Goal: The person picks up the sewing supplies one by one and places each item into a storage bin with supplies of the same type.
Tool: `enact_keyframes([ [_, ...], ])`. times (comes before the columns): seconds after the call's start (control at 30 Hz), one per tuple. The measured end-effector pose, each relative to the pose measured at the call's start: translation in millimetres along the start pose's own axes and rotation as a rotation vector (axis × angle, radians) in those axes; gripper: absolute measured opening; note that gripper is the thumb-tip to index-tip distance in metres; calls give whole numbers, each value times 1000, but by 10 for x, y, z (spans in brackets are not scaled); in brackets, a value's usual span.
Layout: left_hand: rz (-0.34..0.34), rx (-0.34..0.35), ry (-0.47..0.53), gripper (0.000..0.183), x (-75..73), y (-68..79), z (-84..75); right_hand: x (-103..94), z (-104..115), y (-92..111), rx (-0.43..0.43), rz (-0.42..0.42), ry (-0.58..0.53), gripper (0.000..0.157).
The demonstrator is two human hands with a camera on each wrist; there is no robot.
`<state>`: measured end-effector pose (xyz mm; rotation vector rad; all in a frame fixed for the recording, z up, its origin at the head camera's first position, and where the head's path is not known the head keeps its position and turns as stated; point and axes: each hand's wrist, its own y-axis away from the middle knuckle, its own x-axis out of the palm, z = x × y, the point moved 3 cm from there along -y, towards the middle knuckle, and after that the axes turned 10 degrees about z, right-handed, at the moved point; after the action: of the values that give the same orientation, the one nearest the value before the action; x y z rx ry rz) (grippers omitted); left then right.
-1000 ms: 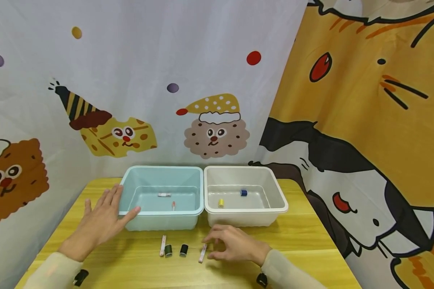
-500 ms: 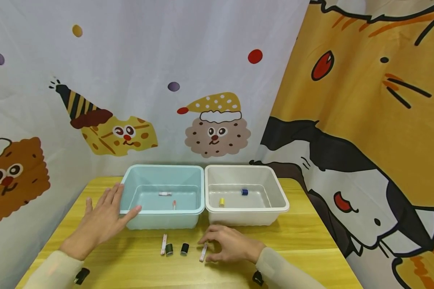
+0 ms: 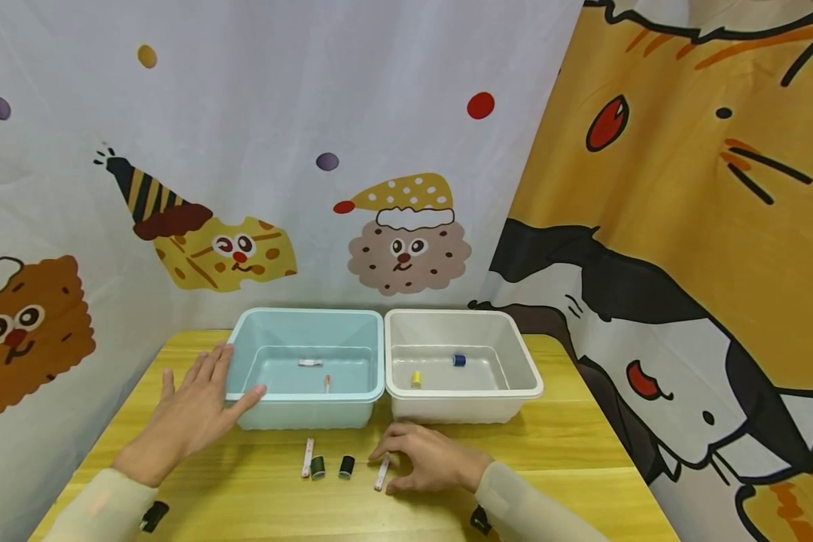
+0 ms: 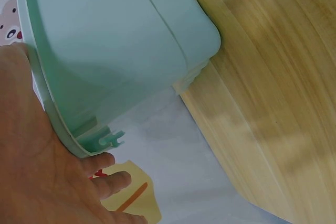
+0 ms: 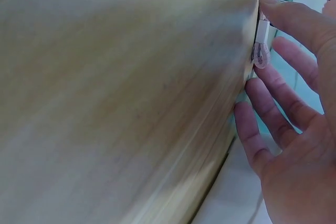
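My left hand [image 3: 193, 410] lies against the left side and front corner of the light blue bin [image 3: 305, 414], fingers straight; in the left wrist view the palm meets the bin's rim [image 4: 42, 85]. At the table's front my right hand [image 3: 436, 455] holds a small folded tape measure [image 3: 382, 474] between thumb and curled fingers, still at the tabletop. The right wrist view shows the tape measure's looped end [image 5: 261, 59] by the fingertips. To its left lie a black thread spool [image 3: 347, 467], a dark green thread spool [image 3: 318, 467] and another folded tape measure [image 3: 308, 458].
A white bin [image 3: 457, 410] stands right beside the blue one. Inside it are a yellow spool [image 3: 416, 379] and a blue spool [image 3: 459, 360]. The blue bin holds a white folded strip [image 3: 310, 363] and a reddish-tipped strip [image 3: 327, 384]. A printed curtain [image 3: 244, 113] hangs behind the table.
My right hand has shifted slightly left, its fingers settling around the folded tape measure. The left hand keeps its place on the blue bin.
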<state>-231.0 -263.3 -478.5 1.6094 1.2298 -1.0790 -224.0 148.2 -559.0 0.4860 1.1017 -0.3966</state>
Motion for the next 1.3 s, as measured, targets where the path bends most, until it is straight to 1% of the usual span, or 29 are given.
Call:
enact_keyframes([
  [0.2, 0, -1, -2, 120, -6, -2, -4, 4, -21, -16, -15, -3, 0, 49],
  [0.37, 1, -3, -5, 120, -10, 3, -5, 11, -18, -21, -33, -12, 23, 44],
  [0.73, 5, -9, -9, 121, -4, 8, -2, 33, -24, -47, -37, -16, 34, 37],
  [1.1, 13, -12, -9, 121, -10, -4, -3, 45, -39, -61, -71, -38, 15, 26],
  [1.3, 3, -12, -13, 119, -16, 8, -16, 54, -62, -80, -81, -41, 24, 22],
])
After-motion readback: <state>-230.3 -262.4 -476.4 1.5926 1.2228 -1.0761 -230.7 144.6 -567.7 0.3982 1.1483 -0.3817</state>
